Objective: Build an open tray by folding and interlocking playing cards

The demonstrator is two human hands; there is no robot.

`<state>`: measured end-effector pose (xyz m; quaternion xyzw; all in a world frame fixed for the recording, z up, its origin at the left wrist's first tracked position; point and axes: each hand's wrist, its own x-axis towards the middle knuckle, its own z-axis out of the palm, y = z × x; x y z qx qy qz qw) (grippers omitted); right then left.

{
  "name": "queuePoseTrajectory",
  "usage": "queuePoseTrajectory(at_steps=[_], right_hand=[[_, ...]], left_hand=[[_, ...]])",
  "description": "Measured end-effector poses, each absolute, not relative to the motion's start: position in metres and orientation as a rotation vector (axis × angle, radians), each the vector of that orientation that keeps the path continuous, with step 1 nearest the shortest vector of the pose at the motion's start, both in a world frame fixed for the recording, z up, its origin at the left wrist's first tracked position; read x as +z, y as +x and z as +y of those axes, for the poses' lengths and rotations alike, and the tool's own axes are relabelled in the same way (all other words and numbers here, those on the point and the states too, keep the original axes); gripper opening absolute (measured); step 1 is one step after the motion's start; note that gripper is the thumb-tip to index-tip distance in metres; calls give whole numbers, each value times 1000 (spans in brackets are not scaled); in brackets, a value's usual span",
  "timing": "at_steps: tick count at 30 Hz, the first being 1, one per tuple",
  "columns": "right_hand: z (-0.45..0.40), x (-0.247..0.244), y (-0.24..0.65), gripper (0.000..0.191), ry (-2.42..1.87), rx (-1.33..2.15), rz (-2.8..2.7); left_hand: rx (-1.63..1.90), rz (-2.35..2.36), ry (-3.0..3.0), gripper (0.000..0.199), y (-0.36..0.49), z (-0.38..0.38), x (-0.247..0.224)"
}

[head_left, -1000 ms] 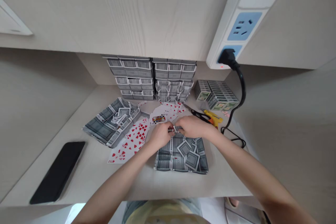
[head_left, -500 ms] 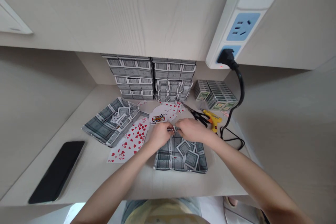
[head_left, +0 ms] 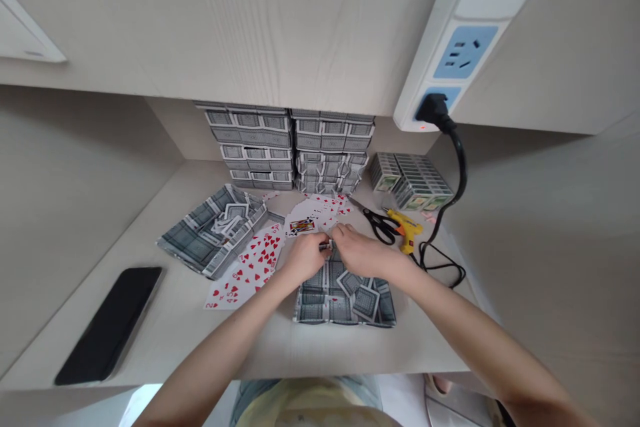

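Note:
My left hand [head_left: 306, 256] is closed, pinching a small grey-patterned piece of playing card [head_left: 325, 245] above the back edge of a shallow tray made of playing cards [head_left: 314, 303]. Close beside it, my right hand [head_left: 359, 252] has its fingers pressed together; whatever they grip is hidden. Several small cut card pieces [head_left: 366, 303] lie loose inside the tray. To the left, red-suit cards [head_left: 250, 271] are spread on the desk, partly beneath a second card-built tray [head_left: 187, 240], which holds more cut pieces. A face card [head_left: 303, 226] lies just behind my left hand.
Stacked card-built boxes [head_left: 257, 153] stand against the back. Black scissors [head_left: 383, 225] and a yellow glue gun [head_left: 409, 229] lie on the right, near packed card decks [head_left: 420, 180]. A black cord hangs from a power strip [head_left: 453, 53]. A phone [head_left: 110, 323] rests at left.
My right hand has shifted slightly left and its fingertips have risen towards the left hand's fingers. The left hand stays nearly in place, and the trays have not moved.

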<state>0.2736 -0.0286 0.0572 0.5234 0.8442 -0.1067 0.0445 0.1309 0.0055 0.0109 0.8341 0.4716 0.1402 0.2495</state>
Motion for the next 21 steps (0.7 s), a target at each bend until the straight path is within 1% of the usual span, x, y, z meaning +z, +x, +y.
queuePoseTrajectory(at_steps=[4,8,12,14,16,21], right_hand=[[-28,59,273,35,1620,-337,2590],[-25,54,273,35,1670,-338,2616],[-20,49,284,25,1683,-431,2719],[-19,52,292,17,1690,-504,2768],[-18,56,300,9,1742,-500,2742],[-22,59,309,14,1840,-471,2699]], left_hand=[[373,1289,2293,12,130,6,10],[396,1260,2267,14,131,8,13],[370,1250,2261,20,132,10,14],[362,1247,2281,19,132,10,14],[353,1253,2297,17,132,9,14],[346,1261,2305,16,131,7,13]])
